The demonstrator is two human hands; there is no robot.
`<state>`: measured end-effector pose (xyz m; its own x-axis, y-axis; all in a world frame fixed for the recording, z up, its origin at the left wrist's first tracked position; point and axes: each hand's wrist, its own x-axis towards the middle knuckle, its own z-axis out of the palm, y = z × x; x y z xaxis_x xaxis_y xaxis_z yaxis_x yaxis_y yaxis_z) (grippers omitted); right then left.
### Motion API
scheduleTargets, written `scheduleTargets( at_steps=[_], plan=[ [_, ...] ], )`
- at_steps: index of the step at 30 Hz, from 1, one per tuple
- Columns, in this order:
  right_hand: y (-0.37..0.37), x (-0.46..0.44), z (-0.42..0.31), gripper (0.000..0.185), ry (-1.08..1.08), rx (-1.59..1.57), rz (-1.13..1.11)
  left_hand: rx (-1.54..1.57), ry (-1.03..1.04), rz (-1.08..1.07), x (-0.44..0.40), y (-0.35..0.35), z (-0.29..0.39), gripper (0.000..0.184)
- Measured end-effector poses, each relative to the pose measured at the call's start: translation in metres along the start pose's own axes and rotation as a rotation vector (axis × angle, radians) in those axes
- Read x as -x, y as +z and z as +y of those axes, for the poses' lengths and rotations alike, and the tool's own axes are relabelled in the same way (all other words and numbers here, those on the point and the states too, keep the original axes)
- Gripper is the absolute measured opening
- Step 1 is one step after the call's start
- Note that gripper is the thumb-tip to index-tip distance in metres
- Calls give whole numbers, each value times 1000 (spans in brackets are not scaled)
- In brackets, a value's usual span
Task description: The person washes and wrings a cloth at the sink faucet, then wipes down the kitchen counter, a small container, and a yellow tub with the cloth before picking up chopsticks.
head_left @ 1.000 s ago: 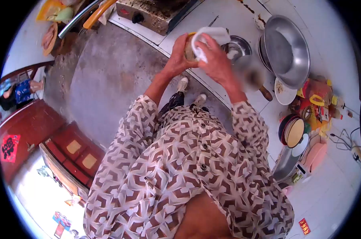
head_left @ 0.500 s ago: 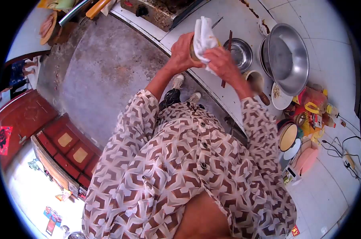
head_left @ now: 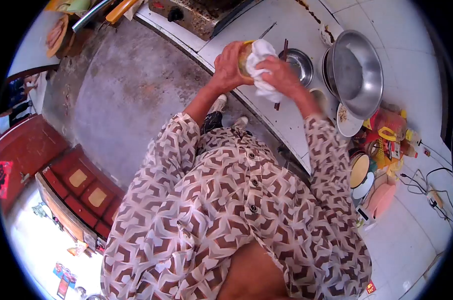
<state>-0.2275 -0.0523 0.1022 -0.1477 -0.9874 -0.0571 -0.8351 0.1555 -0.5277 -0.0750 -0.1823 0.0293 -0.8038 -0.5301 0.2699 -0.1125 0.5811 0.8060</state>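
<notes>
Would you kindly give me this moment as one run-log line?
left hand: gripping yellow-rimmed container | right hand: holding white cloth against container | nearby: dark chopsticks, metal bowl, large metal basin

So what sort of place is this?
Probably a home kitchen, judging by the stained, stove-like unit, the large metal basin and what look like chopsticks near a smaller metal bowl.
</notes>
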Motion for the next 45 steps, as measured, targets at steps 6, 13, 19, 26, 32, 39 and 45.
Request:
scheduleTargets(
  at_steps=[6,13,19,26,32,39,45],
  plan=[
    [20,-57,-10,41,366,85,360,10,-76,-41,-2,14,-1,116],
    [22,-9,-14,52,38,273,330,-52,-87,-42,-4,4,4,113],
    [45,-18,-16,45,101,275,510,-137,-38,-120,-17,0,11,115],
    [-2,-25,8,34,129,143,391,-182,-25,-119,-20,4,22,119],
    [4,-41,-2,33,-67,219,355,-197,-76,-136,-18,1,29,119],
    [-10,-15,-25,41,213,408,-10,-263,-108,-150,-18,-1,37,116],
    [-4,-10,-13,33,300,-24,-126,-279,-63,-139,-15,3,30,113]
  ],
)
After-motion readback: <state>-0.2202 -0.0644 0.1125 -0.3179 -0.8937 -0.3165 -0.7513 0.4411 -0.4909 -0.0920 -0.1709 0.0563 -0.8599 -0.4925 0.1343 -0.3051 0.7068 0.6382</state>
